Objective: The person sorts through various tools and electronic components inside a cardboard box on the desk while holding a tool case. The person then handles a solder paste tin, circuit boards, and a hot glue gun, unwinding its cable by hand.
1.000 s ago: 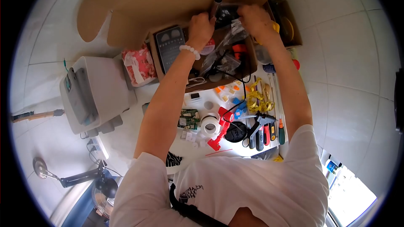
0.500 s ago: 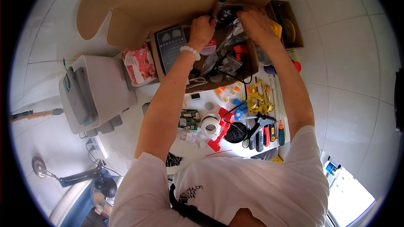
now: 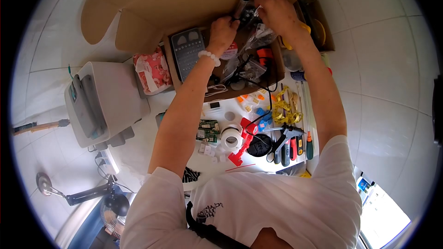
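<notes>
An open cardboard box [image 3: 172, 67] holds a grey panel with buttons [image 3: 188, 48], clear plastic bags [image 3: 258, 37], cables and a red object [image 3: 265, 56]. My left hand [image 3: 223, 33], with a white bead bracelet [image 3: 209, 56] on the wrist, is closed over the box's middle, beside a dark tube with a white tip [image 3: 242, 4]; its fingertips are partly hidden. My right hand [image 3: 278, 14] is over the box's back right, fingers curled in a pinch at a small whitish piece, too small to identify, above the plastic bags.
On the white table [image 3: 184, 106] in front lie a tape roll [image 3: 231, 138], a red plastic part [image 3: 239, 147], a black lid [image 3: 259, 145], a yellow measuring tape [image 3: 282, 110], a glue gun [image 3: 288, 133] and a screwdriver [image 3: 309, 145]. A grey-white bin [image 3: 117, 92] stands left.
My right hand has risen a little toward the back of the box, uncovering more of the bags. My left hand and the tube beside it have shifted slightly right.
</notes>
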`<state>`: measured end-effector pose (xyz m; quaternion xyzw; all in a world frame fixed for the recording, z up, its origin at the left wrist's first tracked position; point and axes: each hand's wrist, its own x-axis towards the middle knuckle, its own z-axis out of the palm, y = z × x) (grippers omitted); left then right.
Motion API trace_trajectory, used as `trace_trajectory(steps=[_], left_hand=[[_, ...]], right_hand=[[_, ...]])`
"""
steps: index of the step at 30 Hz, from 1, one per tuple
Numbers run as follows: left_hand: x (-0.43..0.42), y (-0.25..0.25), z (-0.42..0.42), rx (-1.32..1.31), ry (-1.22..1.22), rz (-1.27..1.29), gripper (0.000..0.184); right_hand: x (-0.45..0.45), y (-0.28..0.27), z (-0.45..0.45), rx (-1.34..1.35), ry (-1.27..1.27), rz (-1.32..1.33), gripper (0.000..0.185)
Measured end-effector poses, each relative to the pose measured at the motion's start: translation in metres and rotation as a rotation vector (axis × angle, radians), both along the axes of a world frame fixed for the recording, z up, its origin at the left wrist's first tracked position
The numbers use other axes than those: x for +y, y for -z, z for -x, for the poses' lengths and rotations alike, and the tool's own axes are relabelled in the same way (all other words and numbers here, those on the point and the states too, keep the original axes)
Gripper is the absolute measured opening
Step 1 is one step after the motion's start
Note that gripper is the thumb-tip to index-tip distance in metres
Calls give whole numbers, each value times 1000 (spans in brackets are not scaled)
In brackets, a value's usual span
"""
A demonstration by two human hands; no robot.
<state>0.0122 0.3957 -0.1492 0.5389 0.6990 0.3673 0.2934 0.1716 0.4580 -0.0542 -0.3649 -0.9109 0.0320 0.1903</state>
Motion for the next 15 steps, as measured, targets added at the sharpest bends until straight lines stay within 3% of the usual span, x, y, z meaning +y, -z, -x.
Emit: trace_trajectory(steps=[10, 13, 15], left_hand=[[3, 5, -2, 29, 40, -7, 34], [-3, -10, -5, 67, 84, 74, 38], [-2, -8, -6, 75, 72, 88, 39]], right_hand=[[14, -1, 17, -84, -49, 41, 19], [14, 11, 17, -43, -20, 152, 19], [13, 18, 16, 194, -39, 214, 18]])
